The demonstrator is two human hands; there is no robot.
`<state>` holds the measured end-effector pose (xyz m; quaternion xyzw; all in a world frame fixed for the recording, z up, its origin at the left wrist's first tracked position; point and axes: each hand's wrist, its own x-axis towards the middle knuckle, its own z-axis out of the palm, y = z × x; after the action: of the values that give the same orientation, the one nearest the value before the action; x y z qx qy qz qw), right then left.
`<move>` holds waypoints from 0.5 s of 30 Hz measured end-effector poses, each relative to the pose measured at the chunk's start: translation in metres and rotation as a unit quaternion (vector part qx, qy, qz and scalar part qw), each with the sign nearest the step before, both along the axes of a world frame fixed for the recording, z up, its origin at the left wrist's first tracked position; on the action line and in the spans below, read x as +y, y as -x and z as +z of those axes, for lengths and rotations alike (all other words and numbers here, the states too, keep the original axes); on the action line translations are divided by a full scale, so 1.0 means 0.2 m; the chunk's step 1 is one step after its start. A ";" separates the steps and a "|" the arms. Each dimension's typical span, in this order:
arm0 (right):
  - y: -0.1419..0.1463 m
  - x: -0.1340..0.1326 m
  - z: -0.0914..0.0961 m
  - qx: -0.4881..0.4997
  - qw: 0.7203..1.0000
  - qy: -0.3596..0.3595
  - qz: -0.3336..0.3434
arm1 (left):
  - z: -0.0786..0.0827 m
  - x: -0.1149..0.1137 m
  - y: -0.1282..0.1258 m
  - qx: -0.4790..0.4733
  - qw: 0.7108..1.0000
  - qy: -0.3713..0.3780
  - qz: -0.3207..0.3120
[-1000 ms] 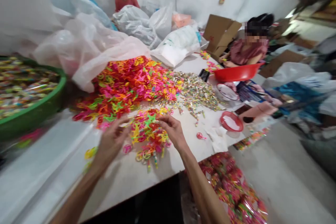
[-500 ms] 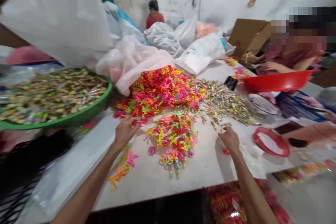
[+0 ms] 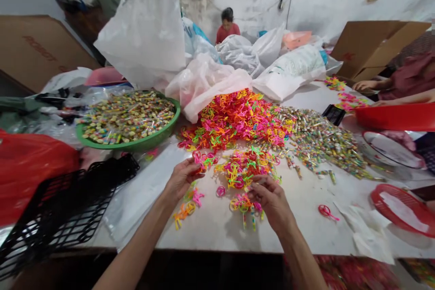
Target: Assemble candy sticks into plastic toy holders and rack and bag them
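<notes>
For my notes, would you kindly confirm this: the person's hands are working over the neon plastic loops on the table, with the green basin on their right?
Not quite: the green basin is on the person's left, not their right, as the head view shows. The rest stands: the left hand and right hand are working over the neon plastic loops on the table.
</notes>
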<state>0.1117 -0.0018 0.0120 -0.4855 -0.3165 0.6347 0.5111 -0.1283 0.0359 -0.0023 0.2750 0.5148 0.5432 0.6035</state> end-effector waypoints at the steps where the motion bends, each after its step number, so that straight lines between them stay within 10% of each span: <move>1: 0.04 0.00 0.00 0.007 1.000 -0.001 0.008 | 0.01 -0.04 -0.03 -0.014 1.000 0.005 -0.026; 9: 0.17 0.03 0.07 -0.144 0.978 -0.146 0.035 | 0.02 -0.19 -0.26 0.210 0.957 -0.088 -0.178; 15: 0.12 -0.01 0.02 -0.099 0.985 -0.092 0.104 | 0.03 -0.22 -0.33 0.047 0.991 -0.060 -0.114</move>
<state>0.0885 -0.0034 0.0161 -0.4610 -0.4713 0.6013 0.4514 -0.0632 -0.0085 0.0037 0.3924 0.4745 0.4873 0.6192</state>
